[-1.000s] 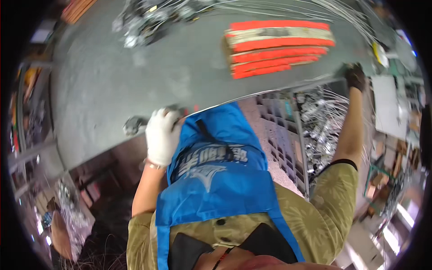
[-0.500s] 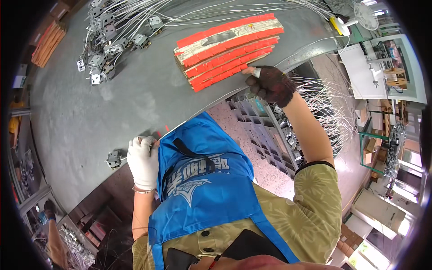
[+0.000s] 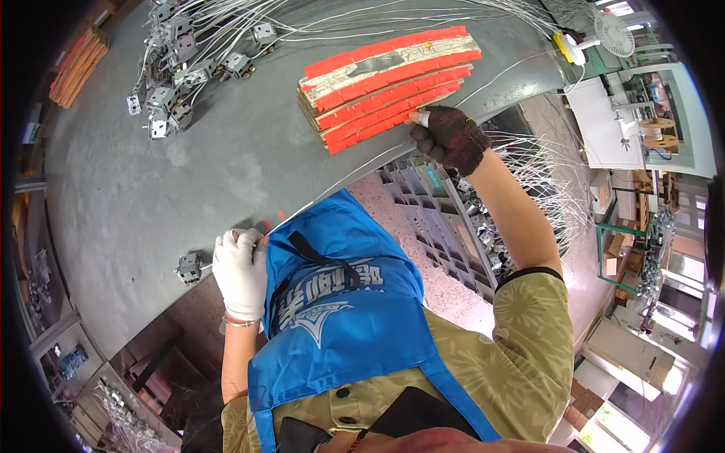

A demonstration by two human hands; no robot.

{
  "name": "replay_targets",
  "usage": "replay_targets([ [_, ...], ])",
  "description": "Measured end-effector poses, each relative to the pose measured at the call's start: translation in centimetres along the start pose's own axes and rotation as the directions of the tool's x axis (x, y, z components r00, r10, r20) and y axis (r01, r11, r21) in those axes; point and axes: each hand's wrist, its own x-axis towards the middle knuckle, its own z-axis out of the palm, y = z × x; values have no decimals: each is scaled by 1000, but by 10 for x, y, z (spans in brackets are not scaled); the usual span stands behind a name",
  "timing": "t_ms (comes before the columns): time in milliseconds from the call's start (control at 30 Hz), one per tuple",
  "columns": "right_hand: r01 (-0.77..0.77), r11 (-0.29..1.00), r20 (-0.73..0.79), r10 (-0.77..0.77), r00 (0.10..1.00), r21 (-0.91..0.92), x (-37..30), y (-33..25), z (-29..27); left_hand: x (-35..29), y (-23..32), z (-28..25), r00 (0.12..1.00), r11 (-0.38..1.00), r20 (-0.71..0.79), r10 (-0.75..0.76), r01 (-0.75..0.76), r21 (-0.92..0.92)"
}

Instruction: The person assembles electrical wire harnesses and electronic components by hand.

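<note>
My left hand [image 3: 240,275], in a white glove, is closed on a thin white wire [image 3: 332,185] at the table's front edge. Just left of it lies a small grey metal box-shaped part [image 3: 189,267]. From this hand the wire runs right along the edge to my right hand [image 3: 451,140], which wears a dark glove with bare fingertips. Its fingers are curled round the wire, though the exact grip is partly hidden. The fingertips are close against the front of a stack of wooden strips covered with red tape [image 3: 389,90]; whether they touch it, I cannot tell.
Several grey metal parts with white wires [image 3: 181,75] are heaped at the back left of the grey table [image 3: 136,204]. Below its right edge stand a grey slotted rack [image 3: 438,219] and bundled white wires [image 3: 540,181]. A small white fan [image 3: 614,35] is at the far right.
My right hand has shifted slightly left along the stack, and the wire between my hands shows more clearly. My left hand has hardly moved. At lower left, another person's arm has gone out of view.
</note>
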Motion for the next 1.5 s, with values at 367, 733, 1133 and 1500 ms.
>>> replay_targets([
  [367, 347, 919, 55, -343, 938, -189, -64, 42, 43, 1, 6, -9, 998, 996, 18, -64, 65, -56],
  [733, 281, 958, 318, -282, 905, 49, -75, 131, 178, -2, -4, 1, 999, 999, -7, -34, 34, -17],
  [1133, 108, 989, 259, -131, 957, 104, -79, 119, 193, -3, -10, 0, 1000, 1000, 2, 9, -9, -14],
  [1500, 445, 836, 142, -423, 895, -321, -60, 142, 191, 0, -8, -2, 1000, 1000, 0, 15, -15, -14],
])
